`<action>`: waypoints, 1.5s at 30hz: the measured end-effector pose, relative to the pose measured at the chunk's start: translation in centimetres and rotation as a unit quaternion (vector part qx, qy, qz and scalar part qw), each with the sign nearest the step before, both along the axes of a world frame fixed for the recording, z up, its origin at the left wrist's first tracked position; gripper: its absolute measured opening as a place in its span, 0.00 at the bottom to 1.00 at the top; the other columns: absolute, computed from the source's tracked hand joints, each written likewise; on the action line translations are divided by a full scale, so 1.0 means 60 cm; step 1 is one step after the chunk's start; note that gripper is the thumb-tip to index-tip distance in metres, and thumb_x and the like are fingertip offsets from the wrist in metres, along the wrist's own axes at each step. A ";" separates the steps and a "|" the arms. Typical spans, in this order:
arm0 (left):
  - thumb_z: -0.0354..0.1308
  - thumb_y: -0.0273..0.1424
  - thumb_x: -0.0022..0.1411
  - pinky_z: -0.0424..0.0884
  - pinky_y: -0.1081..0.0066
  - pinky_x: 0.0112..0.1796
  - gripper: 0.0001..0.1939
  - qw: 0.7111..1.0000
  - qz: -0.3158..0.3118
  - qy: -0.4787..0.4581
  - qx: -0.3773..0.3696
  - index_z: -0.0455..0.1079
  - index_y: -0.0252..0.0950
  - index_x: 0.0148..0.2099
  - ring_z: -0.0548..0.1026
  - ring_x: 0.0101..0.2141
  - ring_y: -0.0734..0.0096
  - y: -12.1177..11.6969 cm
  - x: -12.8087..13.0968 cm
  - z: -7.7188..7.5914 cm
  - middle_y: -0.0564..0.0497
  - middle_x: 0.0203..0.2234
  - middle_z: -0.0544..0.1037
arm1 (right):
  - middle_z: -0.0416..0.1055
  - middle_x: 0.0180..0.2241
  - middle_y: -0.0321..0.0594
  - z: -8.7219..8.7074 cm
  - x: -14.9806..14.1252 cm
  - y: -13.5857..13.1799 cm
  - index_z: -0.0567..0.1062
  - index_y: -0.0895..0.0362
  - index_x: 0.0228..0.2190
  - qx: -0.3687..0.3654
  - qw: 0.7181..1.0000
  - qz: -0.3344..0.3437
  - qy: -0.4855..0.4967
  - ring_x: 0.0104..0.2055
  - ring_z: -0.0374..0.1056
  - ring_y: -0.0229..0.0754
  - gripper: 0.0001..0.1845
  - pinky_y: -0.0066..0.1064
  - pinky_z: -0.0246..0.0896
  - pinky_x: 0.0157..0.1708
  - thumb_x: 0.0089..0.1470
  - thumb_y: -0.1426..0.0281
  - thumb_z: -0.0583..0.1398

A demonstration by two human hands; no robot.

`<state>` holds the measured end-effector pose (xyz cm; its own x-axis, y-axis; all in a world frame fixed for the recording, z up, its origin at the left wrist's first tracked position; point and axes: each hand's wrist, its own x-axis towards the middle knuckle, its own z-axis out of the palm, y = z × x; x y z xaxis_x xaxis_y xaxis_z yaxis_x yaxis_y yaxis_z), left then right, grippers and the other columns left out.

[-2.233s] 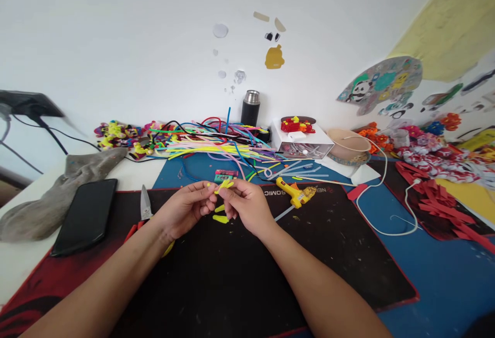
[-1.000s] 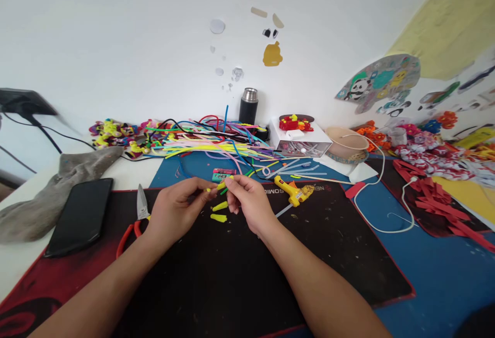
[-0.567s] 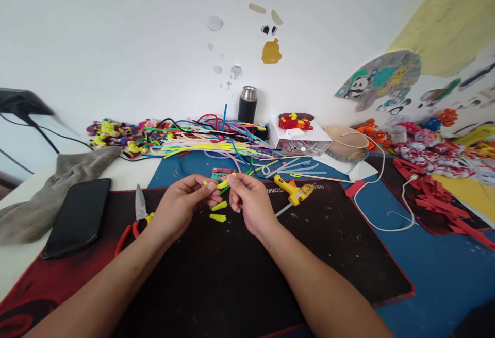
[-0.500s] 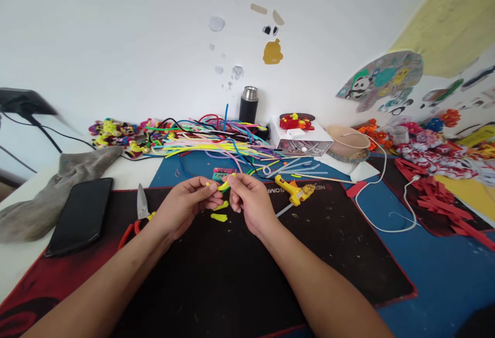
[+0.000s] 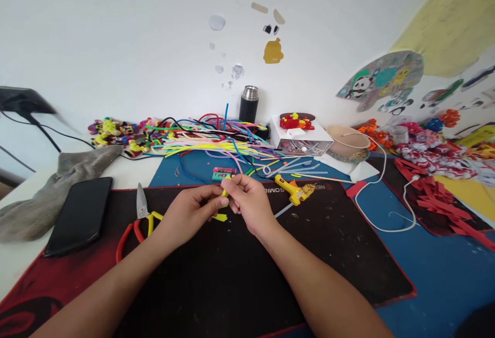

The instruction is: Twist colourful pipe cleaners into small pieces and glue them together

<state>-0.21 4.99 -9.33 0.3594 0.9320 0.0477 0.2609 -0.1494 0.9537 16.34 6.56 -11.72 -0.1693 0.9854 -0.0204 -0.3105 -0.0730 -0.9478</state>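
Note:
My left hand (image 5: 195, 210) and my right hand (image 5: 247, 201) meet above the back part of the black mat (image 5: 216, 286). Both are closed, pinching a short yellow pipe cleaner piece (image 5: 225, 192) between thumbs and fingers; most of it is hidden by the fingers. Another yellow pipe cleaner piece (image 5: 220, 217) lies on the mat just beneath the hands, partly covered. Left of my left hand rest scissors (image 5: 142, 206) with red and yellow handles. A yellow glue gun (image 5: 294, 191) lies to the right of my right hand, its glue stick pointing toward me.
Behind the hands lies a heap of coloured pipe cleaners (image 5: 216, 145), with a black thermos (image 5: 249, 105) and a white box (image 5: 301, 142) beyond. A phone (image 5: 80, 215) is at left. A white cable (image 5: 381, 230) and red strips (image 5: 436, 201) lie at right.
My left hand has moved right, closer to my right hand, and the yellow piece is now more covered by fingers. More of the scissors' handles shows.

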 end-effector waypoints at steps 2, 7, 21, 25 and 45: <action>0.62 0.41 0.69 0.68 0.74 0.33 0.13 0.998 0.012 0.036 0.045 0.83 0.39 0.38 0.75 0.28 0.67 -0.004 0.002 0.005 0.50 0.31 0.83 | 0.61 0.15 0.26 -0.001 -0.002 -0.002 0.73 0.55 0.26 -0.001 1.000 0.004 -0.005 0.15 0.52 0.30 0.21 0.26 0.46 0.16 0.53 0.53 0.71; 0.62 0.45 0.68 0.66 0.72 0.31 0.18 1.000 -0.001 -0.015 0.002 0.83 0.39 0.34 0.72 0.28 0.65 -0.003 0.002 0.013 0.49 0.26 0.80 | 0.63 0.15 0.26 0.004 0.000 -0.002 0.72 0.55 0.27 -0.009 0.999 0.029 -0.015 0.15 0.55 0.31 0.22 0.25 0.47 0.16 0.53 0.52 0.70; 0.75 0.41 0.51 0.41 0.75 0.19 0.19 0.911 -0.058 -0.236 -0.332 0.72 0.34 0.23 0.44 0.16 0.83 0.026 -0.033 -0.005 0.62 0.14 0.48 | 0.64 0.16 0.26 0.007 0.002 0.000 0.74 0.55 0.31 0.006 0.996 0.086 -0.014 0.16 0.59 0.33 0.23 0.25 0.51 0.16 0.52 0.49 0.70; 0.73 0.44 0.54 0.41 0.76 0.19 0.20 0.927 -0.037 -0.224 -0.299 0.75 0.33 0.27 0.45 0.17 0.82 0.024 -0.029 -0.006 0.61 0.14 0.52 | 0.62 0.15 0.24 0.005 0.005 0.002 0.71 0.54 0.29 0.003 0.997 0.071 -0.039 0.16 0.60 0.33 0.22 0.26 0.52 0.17 0.54 0.49 0.69; 0.62 0.35 0.60 0.46 0.76 0.17 0.18 0.891 -0.056 -0.294 -0.342 0.61 0.36 0.22 0.45 0.15 0.81 0.039 -0.051 -0.019 0.62 0.14 0.47 | 0.71 0.27 0.33 -0.009 0.006 -0.008 0.77 0.53 0.41 0.151 0.964 0.077 -0.205 0.24 0.69 0.37 0.13 0.28 0.64 0.24 0.65 0.56 0.62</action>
